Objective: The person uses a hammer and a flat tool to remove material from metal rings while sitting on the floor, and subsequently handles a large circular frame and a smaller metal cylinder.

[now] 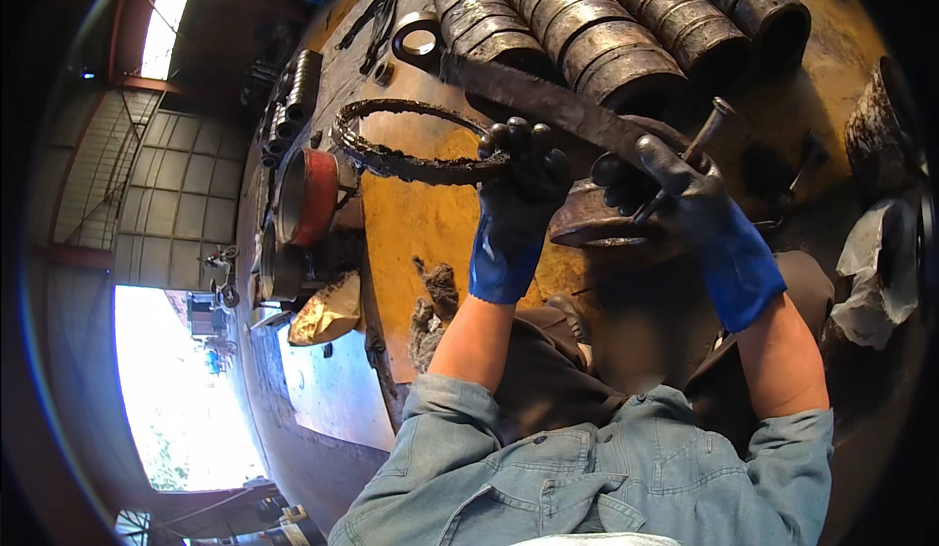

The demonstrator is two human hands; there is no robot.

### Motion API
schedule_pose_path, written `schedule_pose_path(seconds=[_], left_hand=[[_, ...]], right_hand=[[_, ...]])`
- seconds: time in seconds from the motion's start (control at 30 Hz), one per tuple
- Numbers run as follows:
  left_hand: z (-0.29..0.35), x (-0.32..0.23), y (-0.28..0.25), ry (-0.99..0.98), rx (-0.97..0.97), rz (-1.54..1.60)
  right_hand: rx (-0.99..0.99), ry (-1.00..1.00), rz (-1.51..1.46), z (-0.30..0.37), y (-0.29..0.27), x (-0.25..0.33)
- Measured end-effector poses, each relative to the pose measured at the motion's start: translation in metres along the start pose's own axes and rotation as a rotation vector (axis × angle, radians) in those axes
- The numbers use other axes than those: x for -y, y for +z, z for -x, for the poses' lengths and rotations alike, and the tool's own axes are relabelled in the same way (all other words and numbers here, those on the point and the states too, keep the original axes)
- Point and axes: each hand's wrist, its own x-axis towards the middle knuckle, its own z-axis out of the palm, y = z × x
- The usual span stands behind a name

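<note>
My left hand (523, 170), in a black-and-blue glove, is closed on the right side of a thin ring (411, 171) coated in ragged black grease. The ring is held up over a yellowish sheet. My right hand (675, 184), gloved alike, grips a metal rod (706, 133) with a flared head; the head sticks out above the fist and a thin end below it. Beyond the right fingers stretches a long flat dark bar (548, 101); whether they touch it I cannot tell. Below and between the hands sits a round rimmed metal part (597, 216), partly hidden.
Rows of greasy metal cylinders (626, 57) lie at the far side. A small metal ring (418, 40) lies near the bar's left end. To the left are a red drum-like ring (311, 197) and a gold-coloured bag (326, 309). Clear plastic (875, 272) lies at right.
</note>
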Motion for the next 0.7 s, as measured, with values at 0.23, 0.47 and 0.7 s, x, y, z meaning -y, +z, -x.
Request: schedule_pose_path(seconds=[0.23, 0.47, 0.7], left_hand=[[0.005, -0.023, -0.071, -0.214, 0.077, 0.014], [0.017, -0.026, -0.079, -0.09, -0.079, -0.502], [0.033, -0.026, -0.051, 0.023, -0.091, -1.544]], right_hand=[[0.059, 0.166, 0.06, 0.001, 0.004, -0.021], [0.012, 0.352, -0.007, -0.001, -0.005, -0.034], [0.127, 0.506, -0.431, -0.01, -0.023, -0.054]])
